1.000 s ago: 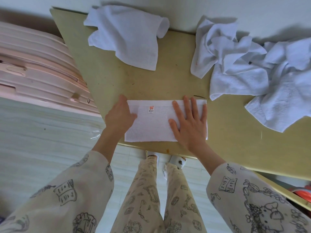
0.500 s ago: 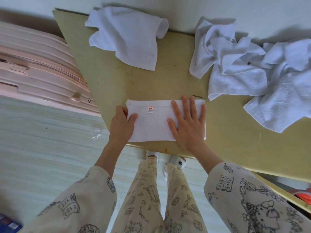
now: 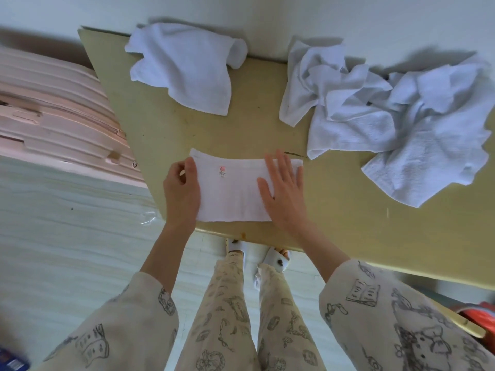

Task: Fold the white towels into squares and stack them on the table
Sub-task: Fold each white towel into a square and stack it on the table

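One towel (image 3: 235,194) half-folded on bench (image 3: 334,210); left hand (image 3: 182,194) seems to pinch its end, right hand (image 3: 284,191) flat. Next: fold across to square.

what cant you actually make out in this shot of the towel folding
Head view only:
- Print on the small red tag of the folded towel: too small.
- How many towels are in the crumpled pile: they overlap.
- Towel edge under the left hand: hidden by the fingers.
- Red object: cut off by the right edge.

Small red label (image 3: 221,171) on towel (image 3: 235,195), illegible
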A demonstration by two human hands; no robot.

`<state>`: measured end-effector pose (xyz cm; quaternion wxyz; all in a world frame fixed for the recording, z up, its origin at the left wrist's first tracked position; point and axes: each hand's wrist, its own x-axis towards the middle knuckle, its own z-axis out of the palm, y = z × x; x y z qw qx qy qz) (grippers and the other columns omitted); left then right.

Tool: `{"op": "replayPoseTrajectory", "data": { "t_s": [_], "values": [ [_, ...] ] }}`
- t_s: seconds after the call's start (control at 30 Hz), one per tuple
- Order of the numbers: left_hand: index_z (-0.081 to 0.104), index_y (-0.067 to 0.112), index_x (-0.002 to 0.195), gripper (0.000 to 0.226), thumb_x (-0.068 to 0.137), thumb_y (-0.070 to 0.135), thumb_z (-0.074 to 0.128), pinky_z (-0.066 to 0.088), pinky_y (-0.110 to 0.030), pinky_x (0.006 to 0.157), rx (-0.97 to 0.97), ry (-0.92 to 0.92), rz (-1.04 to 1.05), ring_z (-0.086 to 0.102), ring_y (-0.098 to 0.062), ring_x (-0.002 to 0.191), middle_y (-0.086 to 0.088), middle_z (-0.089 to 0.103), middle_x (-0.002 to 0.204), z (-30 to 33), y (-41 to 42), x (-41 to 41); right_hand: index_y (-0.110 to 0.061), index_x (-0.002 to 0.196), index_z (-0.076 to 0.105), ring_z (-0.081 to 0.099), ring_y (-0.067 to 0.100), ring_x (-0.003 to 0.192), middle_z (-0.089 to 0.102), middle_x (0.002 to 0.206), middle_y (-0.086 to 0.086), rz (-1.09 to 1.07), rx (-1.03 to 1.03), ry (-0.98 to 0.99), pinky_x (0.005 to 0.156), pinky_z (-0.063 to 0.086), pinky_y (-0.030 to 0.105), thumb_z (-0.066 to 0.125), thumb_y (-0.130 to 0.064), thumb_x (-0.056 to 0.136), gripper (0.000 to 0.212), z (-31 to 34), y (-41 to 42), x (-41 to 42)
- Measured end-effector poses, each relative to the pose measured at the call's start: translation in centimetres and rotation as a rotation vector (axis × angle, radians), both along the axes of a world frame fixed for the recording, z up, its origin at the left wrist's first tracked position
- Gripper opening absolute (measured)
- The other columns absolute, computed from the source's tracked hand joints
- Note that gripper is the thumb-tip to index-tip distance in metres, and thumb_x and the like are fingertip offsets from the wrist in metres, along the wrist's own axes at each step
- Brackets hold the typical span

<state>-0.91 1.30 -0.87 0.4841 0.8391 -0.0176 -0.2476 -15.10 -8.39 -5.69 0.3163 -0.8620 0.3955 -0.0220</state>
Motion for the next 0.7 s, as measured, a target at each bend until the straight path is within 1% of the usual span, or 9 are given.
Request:
{"op": "replayPoseTrajectory", "data": {
  "t_s": [0.07,0.1,0.13,0.2,0.27,0.4,0.57,0.63,0.7],
  "values": [
    [0.053,0.016,0.094,0.016,0.097,0.029,0.044,0.039,-0.009,0.059,0.007,-0.101,-0.104,0.049,0.003,0.066,0.015,0.052,0.075,1.1,-1.5,-2.0,-0.015,0.142,0.037,0.024,0.014,0.141,0.027,0.153,0.005,-0.251,0.168,-0.261,0.114,0.016,0.021,0.034,-0.025,0.1,0.043,2.0,-0.5,-1.2],
    [0.053,0.016,0.094,0.015,0.096,0.028,0.044,0.038,-0.008,0.057,0.012,-0.137,-0.152,0.049,0.006,0.062,0.014,0.051,0.073,1.5,-2.3,-3.0,-0.014,0.134,0.047,0.038,0.011,0.131,0.04,0.145,0.003,-0.378,0.239,-0.339,0.107,0.027,0.014,0.037,-0.019,0.1,0.036,2.9,-0.9,-2.1],
    [0.052,0.017,0.092,0.014,0.096,0.028,0.045,0.037,-0.009,0.055,0.017,-0.168,-0.196,0.048,0.007,0.057,0.013,0.05,0.069,1.6,-3.1,-4.0,-0.014,0.126,0.054,0.05,0.009,0.117,0.051,0.133,0.002,-0.487,0.336,-0.383,0.1,0.037,0.014,0.038,-0.017,0.1,0.031,3.5,-1.2,-2.9],
    [0.05,0.016,0.09,0.013,0.096,0.027,0.045,0.036,-0.011,0.052,0.014,-0.202,-0.26,0.045,0.005,0.05,0.009,0.047,0.062,1.4,-4.9,-5.9,-0.012,0.11,0.06,0.062,0.011,0.092,0.062,0.11,0.003,-0.639,0.581,-0.421,0.087,0.052,0.027,0.036,-0.014,0.1,0.026,4.2,-1.9,-4.5],
    [0.05,0.015,0.09,0.013,0.097,0.026,0.044,0.036,-0.011,0.05,0.026,-0.202,-0.316,0.045,-0.001,0.049,0.008,0.047,0.06,0.7,-6.5,-7.6,-0.007,0.104,0.06,0.064,0.016,0.081,0.065,0.1,0.01,-0.709,0.747,-0.414,0.078,0.055,0.031,0.036,-0.011,0.1,0.025,4.0,-2.6,-5.6],
    [0.052,0.011,0.1,0.02,0.097,0.029,0.042,0.037,-0.012,0.051,0.136,-0.107,-0.428,0.047,-0.004,0.056,0.004,0.054,0.07,-1.8,-8.7,-9.8,0.001,0.105,0.061,0.064,0.021,0.078,0.066,0.092,0.012,-0.697,0.819,-0.331,0.079,0.056,0.034,0.039,-0.012,0.099,0.026,2.9,-2.8,-6.5],
    [0.055,0.012,0.104,0.023,0.098,0.028,0.039,0.051,-0.035,0.071,0.148,0.024,-0.623,0.056,-0.013,0.059,0.005,0.057,0.068,-2.5,-9.3,-10.2,-0.015,0.089,0.066,0.067,0.031,0.091,0.071,0.094,0.014,-0.647,0.828,-0.255,0.086,0.054,0.047,0.044,-0.016,0.096,0.023,2.2,-3.1,-6.6],
    [0.057,0.014,0.105,0.022,0.098,0.025,0.04,0.049,-0.033,0.074,0.157,-0.055,-0.67,0.057,-0.016,0.071,0.005,0.06,0.08,-2.2,-8.9,-9.4,-0.014,0.096,0.067,0.067,0.027,0.091,0.071,0.096,0.01,-0.631,0.807,-0.223,0.086,0.054,0.047,0.05,-0.02,0.093,0.019,2.0,-3.1,-6.4],
    [0.058,0.011,0.113,0.023,0.096,0.016,0.042,0.042,-0.03,0.083,0.212,-0.32,-0.742,0.052,-0.02,0.095,-0.001,0.06,0.104,-2.5,-7.9,-7.7,-0.011,0.108,0.065,0.066,0.019,0.091,0.069,0.099,0.002,-0.608,0.772,-0.184,0.085,0.055,0.04,0.057,-0.024,0.09,0.023,1.9,-3.3,-6.2]
  ]
}}
